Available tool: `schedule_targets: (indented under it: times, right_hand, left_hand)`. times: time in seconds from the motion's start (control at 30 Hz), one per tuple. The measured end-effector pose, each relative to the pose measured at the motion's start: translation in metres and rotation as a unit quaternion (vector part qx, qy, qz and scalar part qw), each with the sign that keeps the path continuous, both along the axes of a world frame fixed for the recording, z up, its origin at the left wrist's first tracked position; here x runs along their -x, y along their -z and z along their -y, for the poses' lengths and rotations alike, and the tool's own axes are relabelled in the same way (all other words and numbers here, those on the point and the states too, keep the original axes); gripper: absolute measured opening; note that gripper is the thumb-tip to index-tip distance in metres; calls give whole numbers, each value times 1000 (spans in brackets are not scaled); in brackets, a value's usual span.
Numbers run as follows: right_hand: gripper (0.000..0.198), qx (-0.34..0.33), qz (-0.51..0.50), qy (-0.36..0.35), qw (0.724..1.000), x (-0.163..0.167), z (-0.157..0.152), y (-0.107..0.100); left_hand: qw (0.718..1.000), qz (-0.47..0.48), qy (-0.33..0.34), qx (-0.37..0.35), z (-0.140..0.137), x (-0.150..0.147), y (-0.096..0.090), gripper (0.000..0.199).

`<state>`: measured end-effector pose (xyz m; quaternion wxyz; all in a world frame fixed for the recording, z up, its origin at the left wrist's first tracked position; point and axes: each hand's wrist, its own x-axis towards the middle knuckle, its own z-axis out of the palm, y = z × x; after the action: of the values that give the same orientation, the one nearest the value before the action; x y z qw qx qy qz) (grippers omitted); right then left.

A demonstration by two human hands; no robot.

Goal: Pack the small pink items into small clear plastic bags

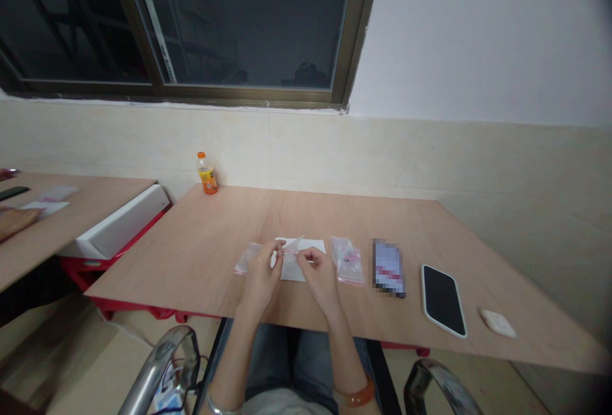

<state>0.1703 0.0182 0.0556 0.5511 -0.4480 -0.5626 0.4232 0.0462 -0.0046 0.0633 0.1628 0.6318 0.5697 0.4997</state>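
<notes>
Both my hands are raised close together over a white sheet of paper [294,271] near the table's front edge. Between them is a small clear plastic bag [293,246] with a thin reddish line. My left hand [262,269] pinches its left side, and the fingers of my right hand [320,273] are closed at its right side. Anything inside the bag is too small to make out. Beside my left hand lies a clear plastic bag [245,260]. To the right of the paper is another clear bag [348,262] with small pinkish contents.
Right of the bags lie a blurred-out phone [389,268], a white-edged dark-screened device [444,300] and a small white object [498,323]. An orange drink bottle [207,178] stands at the back left. A long white box [119,224] fills the gap beside the neighbouring table [95,201].
</notes>
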Motion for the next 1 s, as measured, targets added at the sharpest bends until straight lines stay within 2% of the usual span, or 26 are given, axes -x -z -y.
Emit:
schedule_targets:
  times: [0.2, 0.37, 0.53, 0.67, 0.73, 0.87, 1.0]
  right_hand:
    - [13, -22, 37, 7, 999, 3, 5, -1]
    - [12, -39, 93, 3, 995, 3, 8, 0]
    - [6, -80, 168, 46, 982, 3, 8, 2]
    - [5, -90, 162, 35, 982, 5, 8, 3]
    - [8, -76, 145, 32, 986, 6, 7, 4]
    - [11, -50, 100, 54, 992, 3, 3, 8]
    - [13, -46, 55, 53, 996, -5, -3, 10]
  left_hand:
    - [987, -163, -4, -5, 0, -1, 3, 41]
    - [974, -227, -13, 13, 0, -4, 6, 40]
    - [964, -263, -17, 37, 2, -5, 5, 44]
    - [965, -261, -28, 29, 3, -5, 4, 45]
    - [970, -241, -24, 19, 3, -6, 2, 38]
    - [984, -175, -17, 5, 4, -7, -7, 15]
    - [996, -85, -18, -19, 7, -3, -14, 13]
